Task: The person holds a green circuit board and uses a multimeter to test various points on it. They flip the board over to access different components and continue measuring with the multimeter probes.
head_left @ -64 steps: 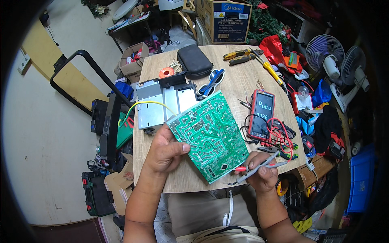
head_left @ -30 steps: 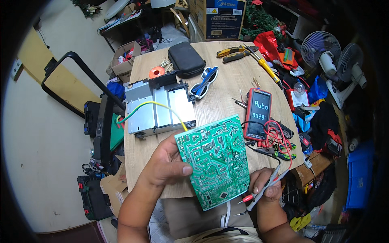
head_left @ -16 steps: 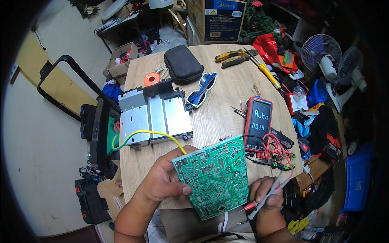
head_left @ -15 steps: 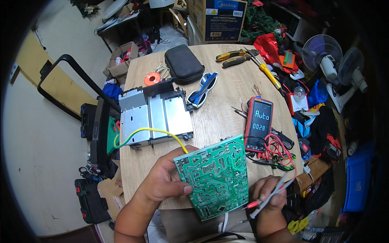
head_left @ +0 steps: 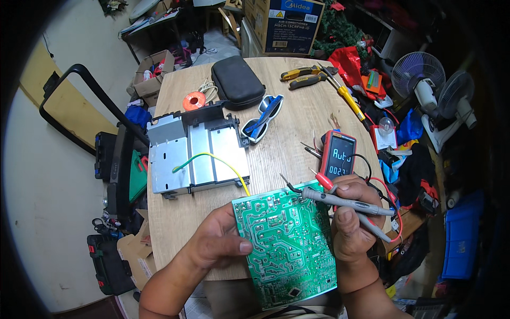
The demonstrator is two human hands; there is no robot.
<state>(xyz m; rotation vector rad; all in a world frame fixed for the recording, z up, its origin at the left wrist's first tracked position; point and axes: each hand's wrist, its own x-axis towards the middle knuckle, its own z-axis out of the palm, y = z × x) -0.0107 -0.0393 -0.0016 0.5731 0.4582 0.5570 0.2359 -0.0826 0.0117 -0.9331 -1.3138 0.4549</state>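
My left hand [head_left: 220, 239] grips the left edge of a green circuit board [head_left: 287, 244], thumb on its soldered face. The board tilts up toward me above the table's near edge. A yellow-green wire [head_left: 218, 157] rises from its top left corner. My right hand [head_left: 356, 218] is closed round two grey test probes [head_left: 348, 202], one with a red collar, their tips pointing up and left over the board's upper right corner. Whether the right hand also touches the board is hard to tell. Behind it stands a red multimeter [head_left: 339, 154] with a lit display, its lower part hidden.
An opened metal and black plastic housing [head_left: 199, 154] lies at left on the wooden table [head_left: 276, 154]. Farther back are sunglasses [head_left: 263, 119], a black case [head_left: 237, 82], a solder spool [head_left: 194, 100], pliers [head_left: 304, 77] and a yellow soldering iron [head_left: 348, 95]. Clutter and fans [head_left: 419, 77] stand at right.
My right hand has risen with the probes from beside the board's lower right corner to its upper right. The probe tips now point upward. The board has shifted slightly down, and the wire has swung right.
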